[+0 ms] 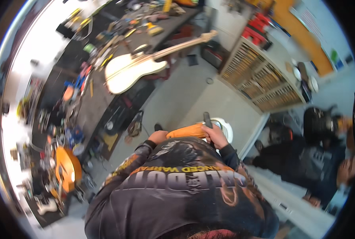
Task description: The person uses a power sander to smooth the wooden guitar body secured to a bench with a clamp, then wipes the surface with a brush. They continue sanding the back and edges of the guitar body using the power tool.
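Note:
An orange, smooth, elongated piece (187, 131) lies across in front of my belly; its exact kind does not show. My left hand (158, 137) is closed at its left end, with the fingertips partly hidden. Around a dark-handled tool (207, 118) my right hand (216, 136) is closed, at the right end of the orange piece. The tool's handle points up and away from me, and its working end is hidden by the hand. Just beyond my right hand shows the rim of a white round container or seat (227, 128).
Left, a long dark workbench (100, 89) carries a pale electric guitar (131, 73), its neck jutting over the floor, and many tools. Nearer stands an orange guitar (68, 169). A slotted cabinet (261, 75) with a red vise (257, 30) is far right. A person in dark clothes (301, 159) is at right.

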